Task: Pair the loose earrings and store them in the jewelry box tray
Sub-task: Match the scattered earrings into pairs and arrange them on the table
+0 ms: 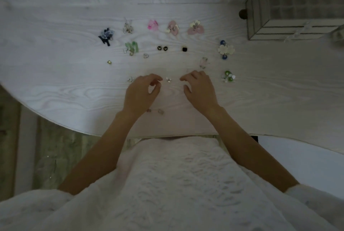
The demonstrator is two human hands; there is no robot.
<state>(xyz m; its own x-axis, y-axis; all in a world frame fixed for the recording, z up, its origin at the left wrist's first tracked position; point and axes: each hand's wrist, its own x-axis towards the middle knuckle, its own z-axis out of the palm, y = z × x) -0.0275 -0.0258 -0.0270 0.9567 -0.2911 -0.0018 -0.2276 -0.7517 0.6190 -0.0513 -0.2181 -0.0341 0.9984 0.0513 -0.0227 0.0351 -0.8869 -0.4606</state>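
Several loose earrings lie spread over the white table [74, 85]. A tiny pale earring [168, 80] sits between my two hands. My left hand [142, 93] hovers just left of it with curled fingers, thumb and forefinger close together; whether they pinch something is unclear. My right hand [200, 89] hovers just right of it, fingers loosely curled, holding nothing visible. The jewelry box [290, 7] with its gridded tray stands at the far right. Pink flower earrings [153, 25] and a pair of black studs [162, 48] lie farther back.
A blue cluster earring [106, 35], green earrings [132, 47], a white flower with blue beads [225, 50] and a green bead cluster [228, 76] ring the hands. A small earring [161, 111] lies near my left wrist. The table edge curves close to my lap.
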